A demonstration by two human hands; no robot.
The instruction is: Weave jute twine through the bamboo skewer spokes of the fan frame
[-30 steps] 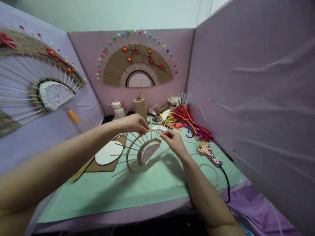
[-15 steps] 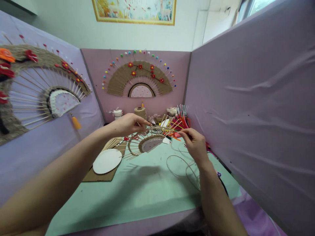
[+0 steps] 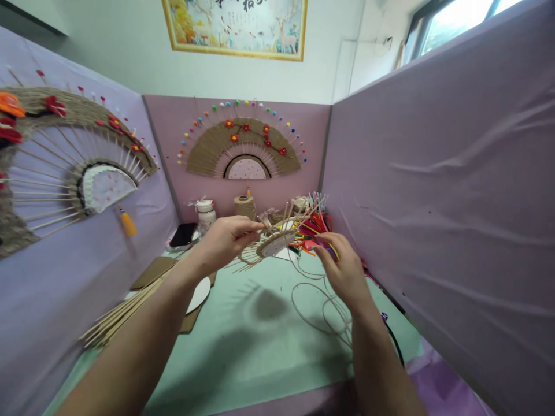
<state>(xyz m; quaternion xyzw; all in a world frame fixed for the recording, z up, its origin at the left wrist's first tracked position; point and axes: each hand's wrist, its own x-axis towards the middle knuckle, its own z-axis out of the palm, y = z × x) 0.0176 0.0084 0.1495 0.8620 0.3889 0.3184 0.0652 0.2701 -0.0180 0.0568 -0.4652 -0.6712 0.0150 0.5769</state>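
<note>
My left hand [image 3: 234, 240] is closed on the edge of a small handmade fan [image 3: 275, 244], made of thin sticks fanning from a pale half-round centre with twine woven between them. It is held tilted above the table. My right hand [image 3: 342, 263] is just right of the fan, thumb and forefinger apart, with coloured pipe cleaners showing through the gap. Loose twine [image 3: 299, 294] hangs from the fan and lies in loops on the table under my right hand. Where the left fingertips grip, the weave is partly hidden.
A bundle of sticks [image 3: 117, 312], brown cardboard [image 3: 151, 273] and a white disc [image 3: 199, 293] lie left. Behind stand a white bottle [image 3: 206, 215], a twine spool [image 3: 244, 206] and a heap of pipe cleaners [image 3: 318, 224]. Padded partitions with decorated fans [image 3: 245, 130] enclose the green table [image 3: 243, 358].
The fan has turned and tilted, its sticks now pointing up to the right. My right thumb and forefinger have parted from their pinch at the fan. My view has shifted slightly.
</note>
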